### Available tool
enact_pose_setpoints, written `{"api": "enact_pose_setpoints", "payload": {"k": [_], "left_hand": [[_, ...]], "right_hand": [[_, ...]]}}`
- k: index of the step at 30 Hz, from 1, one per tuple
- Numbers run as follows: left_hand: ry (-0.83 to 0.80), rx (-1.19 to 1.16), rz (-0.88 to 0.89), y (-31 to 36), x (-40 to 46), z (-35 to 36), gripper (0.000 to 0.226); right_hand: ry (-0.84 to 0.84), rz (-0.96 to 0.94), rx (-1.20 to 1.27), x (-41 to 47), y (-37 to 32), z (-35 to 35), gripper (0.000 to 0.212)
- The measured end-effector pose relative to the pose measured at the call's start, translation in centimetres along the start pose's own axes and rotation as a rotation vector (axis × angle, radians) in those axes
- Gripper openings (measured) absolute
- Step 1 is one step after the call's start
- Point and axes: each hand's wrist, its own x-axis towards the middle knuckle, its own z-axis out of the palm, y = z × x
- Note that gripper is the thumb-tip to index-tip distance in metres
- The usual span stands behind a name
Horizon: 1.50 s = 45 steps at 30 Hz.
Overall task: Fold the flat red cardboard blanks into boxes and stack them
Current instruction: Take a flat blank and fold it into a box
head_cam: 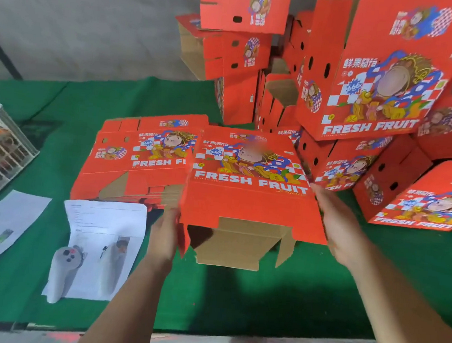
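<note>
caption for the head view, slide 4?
Both hands, left hand and right hand, open a red box beside flat blanks.

A packing workshop: a worktop (pixel 62 96) under green cloth carries a pile of flat red blanks (pixel 138 161) printed "FRESH FRUIT", with made-up boxes (pixel 377 83) of the same print stacked high behind. Printed sheets (pixel 98 242) lie at the near edge, against a bare grey floor (pixel 82 16).
</note>
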Motion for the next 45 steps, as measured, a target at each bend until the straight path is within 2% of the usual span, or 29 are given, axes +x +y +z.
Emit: {"api": "enact_pose_setpoints", "payload": {"k": [2,4,6,9,10,12,14,17,21,22,26,29,30,32,36,37,41,43,45], "left_hand": [[-0.115,0.029,0.085,1.0,-0.8,0.5,0.046],[-0.257,0.075,0.153,1.4,-1.2,0.6,0.026],[-0.312,0.104,0.196,1.2,-1.1,0.4,0.028],[-0.197,0.153,0.241,2.0,-1.6,0.6,0.039],[-0.146,0.128,0.25,2.3,-1.7,0.8,0.047],[-0.08,0.054,0.277,3.0,-2.1,0.9,0.047],[-0.052,0.013,0.308,4.4,-2.7,1.0,0.048],[-0.049,0.025,0.388,6.0,-3.8,1.3,0.062],[0.209,0.062,0.479,6.6,-5.0,2.4,0.057],[0.215,0.056,0.472,6.7,-5.1,2.8,0.055],[0.024,-0.148,0.37,7.0,-5.3,3.8,0.047],[-0.003,-0.105,0.383,6.8,-5.3,4.5,0.031],[-0.005,-0.085,0.379,6.8,-5.4,4.8,0.033],[-0.057,-0.046,0.354,7.1,-5.5,5.4,0.046],[-0.126,0.113,0.287,6.8,-4.9,6.3,0.094],[-0.13,0.13,0.253,6.7,-4.5,6.2,0.1],[-0.194,0.161,0.126,6.3,-3.1,5.7,0.1],[-0.207,0.174,0.101,6.3,-2.6,5.5,0.102],[-0.21,0.134,0.085,6.6,-2.2,5.3,0.106]], "right_hand": [[0.012,0.094,0.082,-0.1,-0.1,0.9,0.049],[0.075,0.05,0.183,-0.6,0.1,1.0,0.048],[0.128,-0.027,0.333,-1.6,0.3,0.4,0.052],[0.027,-0.159,0.37,-3.2,0.1,-0.6,0.053],[-0.005,-0.202,0.363,-3.6,-0.1,-0.7,0.051],[-0.042,-0.257,0.357,-4.2,-0.5,-1.0,0.057],[-0.052,-0.305,0.323,-4.4,-0.9,-1.1,0.059],[-0.064,-0.398,0.238,-4.3,-1.7,-1.3,0.047],[-0.094,-0.414,0.136,-4.5,-2.5,-1.8,0.048],[-0.089,-0.405,0.113,-4.5,-2.5,-1.9,0.046],[0.018,-0.336,0.042,-4.9,-2.4,-1.6,0.029],[0.102,-0.303,0.019,-4.9,-2.5,-1.6,0.018],[0.121,-0.3,0.01,-4.8,-2.6,-1.7,0.017],[0.136,-0.323,-0.032,-4.6,-3.0,-1.9,0.028],[0.191,-0.331,0.058,-3.6,-4.0,-1.1,0.039],[0.201,-0.305,0.06,-3.2,-4.3,-0.9,0.038],[0.196,-0.186,-0.037,-1.7,-6.2,0.8,0.021],[0.259,-0.193,-0.072,-1.3,-7.5,1.9,0.039],[0.34,-0.203,0.012,-0.8,-8.5,2.8,0.056]]}}
